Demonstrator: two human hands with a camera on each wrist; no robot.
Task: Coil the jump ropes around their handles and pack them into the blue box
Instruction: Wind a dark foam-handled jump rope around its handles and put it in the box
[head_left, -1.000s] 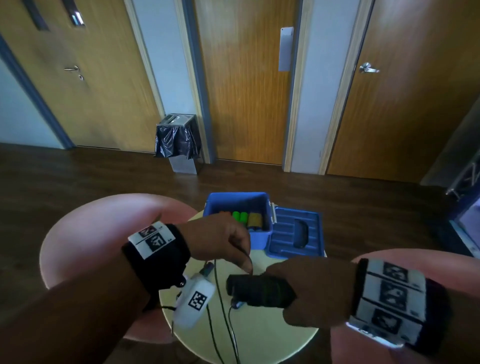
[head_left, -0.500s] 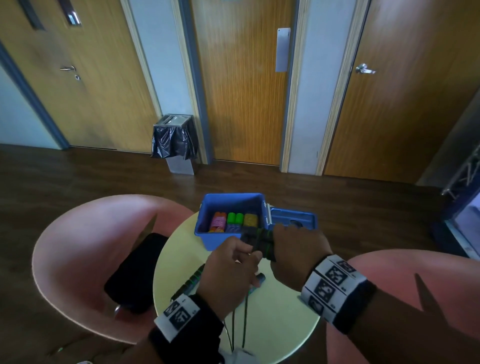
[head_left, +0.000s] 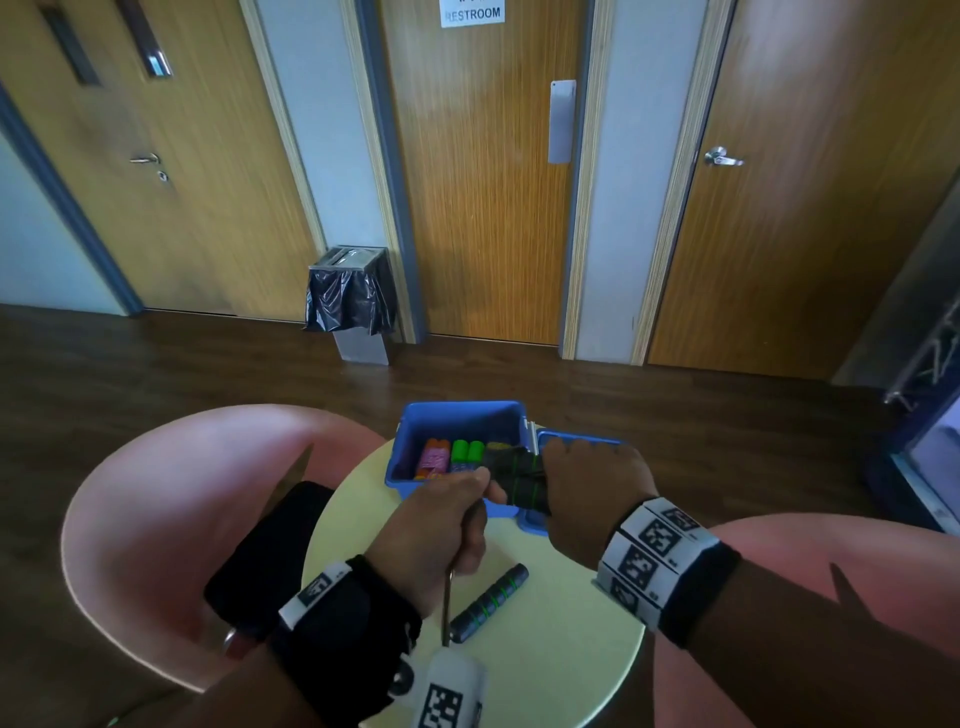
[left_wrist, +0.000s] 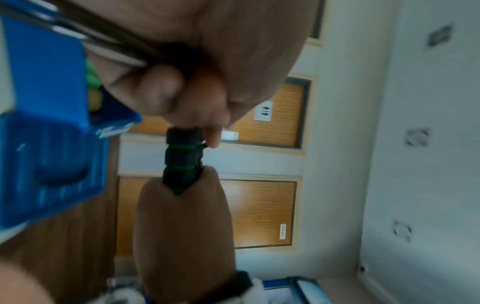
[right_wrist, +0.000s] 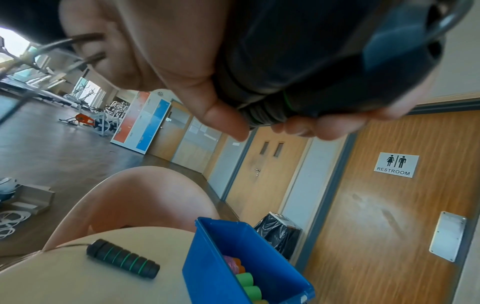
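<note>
My right hand (head_left: 582, 483) grips a black jump-rope handle (head_left: 519, 480) with green rings, with rope wound round it (right_wrist: 259, 111), just over the near right corner of the blue box (head_left: 457, 415). My left hand (head_left: 447, 514) pinches the thin rope (head_left: 447, 603) beside that handle (left_wrist: 182, 160), and the rope hangs down from the fist. The second black and green handle (head_left: 491, 603) lies loose on the round table (head_left: 561, 649). Inside the box sit pink, green and yellow handles (head_left: 457, 454).
The box's lid (head_left: 540, 519) lies open to its right, mostly under my right hand. Pink chairs (head_left: 171, 493) flank the pale yellow table, the left one holding a black bag (head_left: 270, 551). A bin (head_left: 353, 301) stands by the wooden doors behind.
Both hands rose from the table toward the box with the wound handle. My left hand came in beside the right, still holding the rope. The second handle now shows on the table.
</note>
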